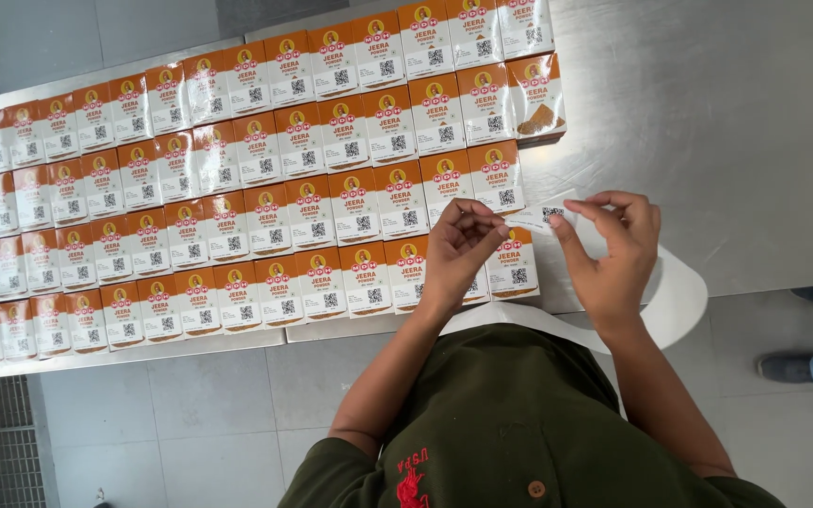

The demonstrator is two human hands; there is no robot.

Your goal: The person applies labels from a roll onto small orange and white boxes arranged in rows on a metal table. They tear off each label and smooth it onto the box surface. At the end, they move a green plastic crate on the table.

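1. Left hand [458, 249]: I see it raised over the near row of packs, its grip narrow, thumb and forefinger pinched on the left end of a small white sticker strip with a black square code [543, 215].

2. Right hand [613, 254]: it sits at three o'clock from the left hand, thumb and forefinger pinched on the strip's right end; the strip spans the gap between both hands, held above the bench.

3. Flat rectangular white-and-orange cardboard packs [265, 179]: these lie face up in four overlapping rows that run from nine o'clock toward one o'clock across the view. Nearly every pack I can read carries a black square code on its white lower panel.

4. Orange-fronted pack at the far right end of the second row [540, 97]: here I see a picture of brown powder and no code, so I judge that it is unlabelled.

5. Brushed grey steel bench [726, 122]: it carries all the packs; its bare part lies at two o'clock from the hands.

6. Progress, as I judge it: the coding of the laid-out packs is almost complete; the strip in hand is not yet placed.

7. Curved white band [679, 301]: it lies under the right wrist, kind unclear.

8. Another person's shoe on the tiled floor [788, 367]: at four o'clock.
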